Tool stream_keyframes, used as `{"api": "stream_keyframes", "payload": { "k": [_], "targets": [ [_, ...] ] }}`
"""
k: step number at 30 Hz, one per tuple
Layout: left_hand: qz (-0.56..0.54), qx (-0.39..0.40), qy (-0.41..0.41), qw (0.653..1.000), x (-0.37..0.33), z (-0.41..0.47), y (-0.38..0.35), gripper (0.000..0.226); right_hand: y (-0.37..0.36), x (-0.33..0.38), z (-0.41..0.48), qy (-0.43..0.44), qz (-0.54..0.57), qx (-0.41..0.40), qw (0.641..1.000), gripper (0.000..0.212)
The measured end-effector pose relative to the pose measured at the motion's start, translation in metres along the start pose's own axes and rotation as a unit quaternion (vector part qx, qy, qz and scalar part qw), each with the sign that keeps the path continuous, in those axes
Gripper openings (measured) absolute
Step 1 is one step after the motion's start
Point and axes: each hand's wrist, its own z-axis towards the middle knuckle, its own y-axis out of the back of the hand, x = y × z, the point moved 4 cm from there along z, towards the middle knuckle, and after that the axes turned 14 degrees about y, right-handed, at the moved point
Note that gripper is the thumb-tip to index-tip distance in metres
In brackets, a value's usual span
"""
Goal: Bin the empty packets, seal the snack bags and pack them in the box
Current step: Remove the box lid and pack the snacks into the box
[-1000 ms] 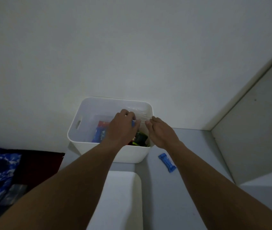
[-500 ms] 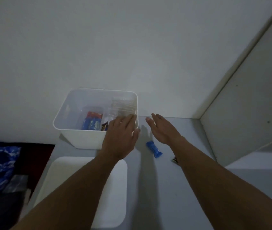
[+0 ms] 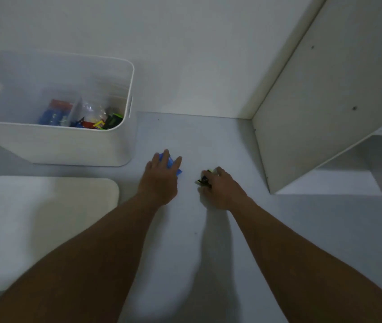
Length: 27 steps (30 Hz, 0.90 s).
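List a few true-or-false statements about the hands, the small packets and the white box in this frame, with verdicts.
1. The left hand lies over a blue packet on the table. True.
2. The right hand holds nothing. False: its fingers curl round a small dark packet.
3. The white box has nothing in it. False: colourful packets lie at its bottom.
4. The white box stands to the left of both hands. True.
5. Both hands reach inside the white box. False: both are on the table, outside it.
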Motion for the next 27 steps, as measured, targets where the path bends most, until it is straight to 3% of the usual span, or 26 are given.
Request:
{"api": "stream_keyframes", "payload": {
  "k": [7,11,15,22,27],
  "targets": [
    [-0.080,0.023,0.081,0.993,-0.005,-0.018,-0.002,0.035,-0.010,0.000,-0.004,0.057,-0.043,-0.043,0.997,0.039],
    [-0.083,0.022,0.062,0.994,-0.006,-0.028,0.008,0.008,-0.003,0.007,-0.006,0.061,-0.059,-0.060,0.995,0.038],
    [-0.117,0.027,0.082,0.989,-0.003,-0.037,0.015,0.016,0.015,0.018,-0.006,0.061,-0.081,-0.084,0.991,0.034],
    [-0.180,-0.104,-0.006,0.978,0.015,-0.045,0.082,0.023,0.071,0.061,-0.003,0.072,-0.094,-0.138,0.983,0.027],
    [-0.231,-0.194,0.015,0.953,0.050,-0.046,0.181,0.023,0.129,0.119,0.008,0.080,-0.088,-0.193,0.974,0.027]
  ]
}}
